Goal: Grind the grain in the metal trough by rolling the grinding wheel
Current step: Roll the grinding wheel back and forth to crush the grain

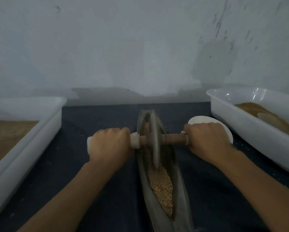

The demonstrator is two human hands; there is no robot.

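**Wheel mid-trough, both hands on the axle**

The grinding step is under way. A long, narrow, boat-shaped grey metal trough [158, 195] lies on the dark table top [97, 190], running from 6 o'clock toward 12 o'clock. The thin grey metal grinding wheel [154, 141] stands on edge inside it, in the far half, its rim down in the tan, coarse grain [160, 185]. Most of the visible grain lies on the near side of the wheel, toward 6 o'clock; a smaller patch shows at the wheel's 11 o'clock.

A brown wooden axle with pale end grips [172, 138] passes through the wheel from 9 o'clock to 3 o'clock. The left hand [110, 144] is curled tight round the pale grip on the 9 o'clock side; the right hand [207, 139] is wrapped round the 3 o'clock end.

Judging by the heap of whole kernels, much grinding remains. The next move likely calls for an even pull of both hands toward 6 o'clock, keeping the wheel upright and pressed down so it rides over the heap without climbing the trough wall.

Count: one trough, one wheel, one axle, two hands. Two white rectangular plastic tubs [45, 121] holding brown material sit at 9 and 3 o'clock. One white round dish [200, 120] lies just behind the right hand.
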